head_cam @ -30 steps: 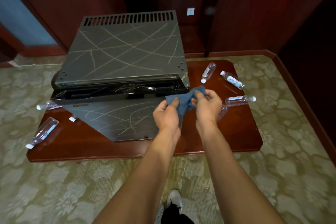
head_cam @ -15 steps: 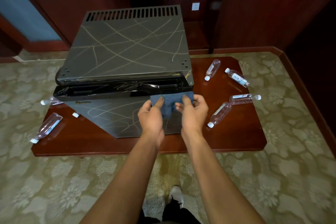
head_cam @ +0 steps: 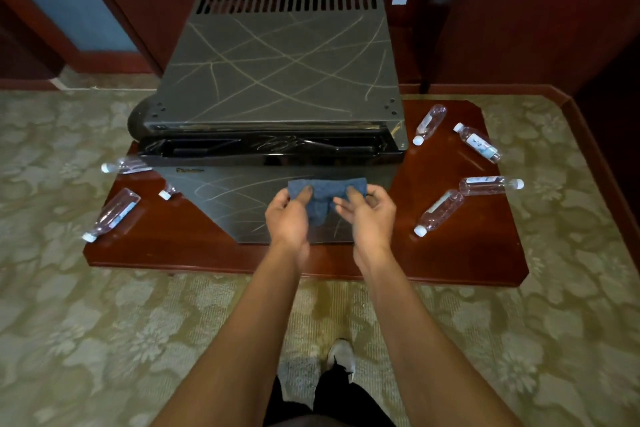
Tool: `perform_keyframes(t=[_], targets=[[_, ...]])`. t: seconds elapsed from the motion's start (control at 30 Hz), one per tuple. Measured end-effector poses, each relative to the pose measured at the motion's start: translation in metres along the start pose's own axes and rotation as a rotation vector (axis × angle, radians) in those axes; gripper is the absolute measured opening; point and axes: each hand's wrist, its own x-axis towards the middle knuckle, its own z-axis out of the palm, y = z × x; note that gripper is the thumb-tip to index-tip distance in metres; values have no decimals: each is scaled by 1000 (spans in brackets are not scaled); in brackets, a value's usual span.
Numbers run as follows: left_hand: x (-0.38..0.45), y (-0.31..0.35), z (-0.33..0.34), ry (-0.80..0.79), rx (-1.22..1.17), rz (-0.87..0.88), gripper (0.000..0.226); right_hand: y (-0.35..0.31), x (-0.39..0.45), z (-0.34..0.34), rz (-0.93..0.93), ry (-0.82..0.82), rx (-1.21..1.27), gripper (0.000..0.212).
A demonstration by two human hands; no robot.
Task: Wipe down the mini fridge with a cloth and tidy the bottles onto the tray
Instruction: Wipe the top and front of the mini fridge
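Here two hands [head_cam: 329, 215] pinch one cloth [head_cam: 325, 196] before one fridge [head_cam: 277, 80], seven bottles [head_cam: 438, 213] scattered

The mini fridge [head_cam: 277, 80] logo and the bottles' [head_cam: 479, 143] labels are too small to read.

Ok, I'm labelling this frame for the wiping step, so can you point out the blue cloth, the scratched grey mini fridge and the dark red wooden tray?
Blue cloth [head_cam: 327, 188]: head view, stretched upper edge.
Scratched grey mini fridge [head_cam: 284, 66]: head view, top panel.
Dark red wooden tray [head_cam: 460, 253]: head view, bare front-right surface.
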Motion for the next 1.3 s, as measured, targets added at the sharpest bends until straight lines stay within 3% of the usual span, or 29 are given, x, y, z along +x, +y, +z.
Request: perform_keyframes(t=[0.1,0.5,0.87,1.07,1.3], targets=[[8,6,-38,-37,38,59,9,15,-14,20,17,-41,-13,12],[52,51,-172,108,52,347,8,74,-80,139,-77,-184,-201,5],[112,67,-222,-75,133,366,6,116,-87,188,-147,-89,-194,13],[150,32,-246,-82,209,406,12,165,-65,181,-188,-76,-258,14],[210,-83,-279,-45,269,312,4,283,-31,140,-149,-24,-222,11]])
